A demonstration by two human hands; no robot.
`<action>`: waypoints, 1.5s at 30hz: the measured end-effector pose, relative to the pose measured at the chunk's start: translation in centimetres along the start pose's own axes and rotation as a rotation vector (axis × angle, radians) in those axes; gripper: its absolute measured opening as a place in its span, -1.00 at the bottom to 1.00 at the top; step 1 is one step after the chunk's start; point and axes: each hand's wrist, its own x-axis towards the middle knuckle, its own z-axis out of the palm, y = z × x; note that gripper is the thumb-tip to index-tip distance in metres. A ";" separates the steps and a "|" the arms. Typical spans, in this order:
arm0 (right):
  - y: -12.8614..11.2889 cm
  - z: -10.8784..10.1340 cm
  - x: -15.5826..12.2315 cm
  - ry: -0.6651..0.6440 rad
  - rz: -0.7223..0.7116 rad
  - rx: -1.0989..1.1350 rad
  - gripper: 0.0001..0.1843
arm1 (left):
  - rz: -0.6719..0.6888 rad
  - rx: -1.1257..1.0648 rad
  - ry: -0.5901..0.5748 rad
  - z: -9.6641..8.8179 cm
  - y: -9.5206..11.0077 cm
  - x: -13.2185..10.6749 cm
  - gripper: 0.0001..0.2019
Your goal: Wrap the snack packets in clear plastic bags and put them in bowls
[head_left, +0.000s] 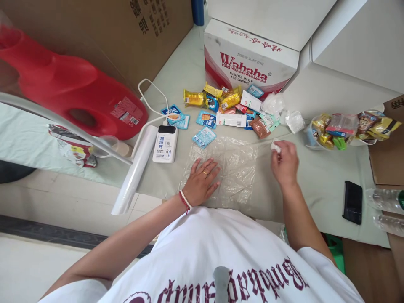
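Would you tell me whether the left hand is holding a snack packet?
No, the left hand lies flat and open on the plastic sheet, with the packets beyond it.

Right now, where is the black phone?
In the head view the black phone lies on the table's right side, between the right forearm and the clear bottles.
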 end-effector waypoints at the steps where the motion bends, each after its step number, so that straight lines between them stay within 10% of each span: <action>1: -1.6 0.9 -0.3 -0.063 -0.101 0.047 -0.57 | -0.032 0.010 0.020 0.0 -0.2 0.0 -0.52; 6: -3.6 4.5 -2.9 -0.440 -0.321 0.162 -0.51 | -0.223 0.117 0.004 0.3 -2.4 -1.1 -0.45; 12: -0.7 2.5 0.2 -0.651 -0.310 0.198 -0.64 | -0.195 0.137 -0.042 0.2 -3.5 -2.8 -0.42; 21: -9.1 8.7 13.2 -0.551 -0.238 -0.279 -0.29 | -0.201 0.179 -0.060 0.1 -3.4 -2.7 -0.41; 30: -11.5 6.7 14.1 -0.692 -0.131 -0.582 -0.63 | -0.189 0.160 -0.039 0.2 -3.5 -2.7 -0.42; 39: -17.4 13.9 15.2 -0.615 -0.199 -0.288 -0.28 | -0.192 0.151 -0.033 0.1 -3.5 -2.7 -0.42; 45: -15.7 12.3 16.9 -0.695 -0.235 -0.351 -0.37 | -0.190 0.135 -0.025 0.2 -3.5 -2.8 -0.42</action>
